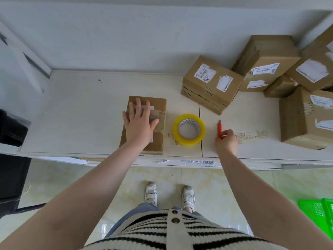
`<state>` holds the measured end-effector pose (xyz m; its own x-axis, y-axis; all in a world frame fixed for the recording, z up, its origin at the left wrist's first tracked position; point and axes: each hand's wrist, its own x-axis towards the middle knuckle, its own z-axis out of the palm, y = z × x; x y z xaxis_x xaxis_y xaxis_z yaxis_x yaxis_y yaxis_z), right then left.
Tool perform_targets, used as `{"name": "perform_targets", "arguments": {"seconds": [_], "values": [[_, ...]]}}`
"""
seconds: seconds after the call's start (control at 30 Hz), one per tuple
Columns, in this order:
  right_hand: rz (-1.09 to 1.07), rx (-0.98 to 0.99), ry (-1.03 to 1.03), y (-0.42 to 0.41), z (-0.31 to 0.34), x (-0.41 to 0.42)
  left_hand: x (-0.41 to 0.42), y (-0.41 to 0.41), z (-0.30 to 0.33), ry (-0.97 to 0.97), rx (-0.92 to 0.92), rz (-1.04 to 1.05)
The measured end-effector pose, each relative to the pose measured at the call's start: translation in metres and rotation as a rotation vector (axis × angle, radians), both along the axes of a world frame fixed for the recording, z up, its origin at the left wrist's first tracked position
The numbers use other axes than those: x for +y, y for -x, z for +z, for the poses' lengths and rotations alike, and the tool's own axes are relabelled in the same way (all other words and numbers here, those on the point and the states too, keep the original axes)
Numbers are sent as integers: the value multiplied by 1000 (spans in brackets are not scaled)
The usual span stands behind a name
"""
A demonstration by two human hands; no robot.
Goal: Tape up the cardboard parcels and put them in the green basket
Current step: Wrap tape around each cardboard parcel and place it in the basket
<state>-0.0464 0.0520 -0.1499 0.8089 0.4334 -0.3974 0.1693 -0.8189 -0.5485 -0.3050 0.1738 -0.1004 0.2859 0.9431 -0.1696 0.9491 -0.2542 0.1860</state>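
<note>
- My left hand (139,121) lies flat on top of the small cardboard parcel (144,124), fingers straight and spread, pressing it onto the white bench (75,112); that grip is wide, curled round nothing.
- The parcel sits near the bench's front edge, directly under my palm, its far end and right side showing past my fingers.
- My right hand (227,140) has a narrow grip, fingers curled round the lower end of the red utility knife (219,129), whose tip points away from me.
- The roll of yellow tape (189,130) lies flat on the bench between my two hands, just beside the parcel's right side, touching neither hand.
- More cardboard boxes (212,83) are piled at the bench's far right, well apart from my hands.
- The green basket (319,215) is on the floor at my lower right, only partly in view.
</note>
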Motion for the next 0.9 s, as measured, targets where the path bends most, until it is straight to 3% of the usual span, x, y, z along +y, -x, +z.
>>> {"name": "perform_targets", "arguments": {"seconds": [0.2, 0.3, 0.43, 0.53, 0.7, 0.9], "values": [[84, -58, 8, 6, 11, 14, -8, -3, 6, -3, 9, 27], [14, -100, -232, 29, 37, 25, -6, 6, 10, -36, -109, 86], [359, 30, -494, 99, 76, 39, -1, 24, 11, 42, -184, 292], [507, 107, -427, 134, 73, 44, 2, 28, 9, 185, -288, 403], [369, 185, -310, 143, 60, 61, 1, 30, 4, 153, -374, 423], [307, 70, -293, 154, 56, 70, -2, 31, -1, 107, -408, 394]]}}
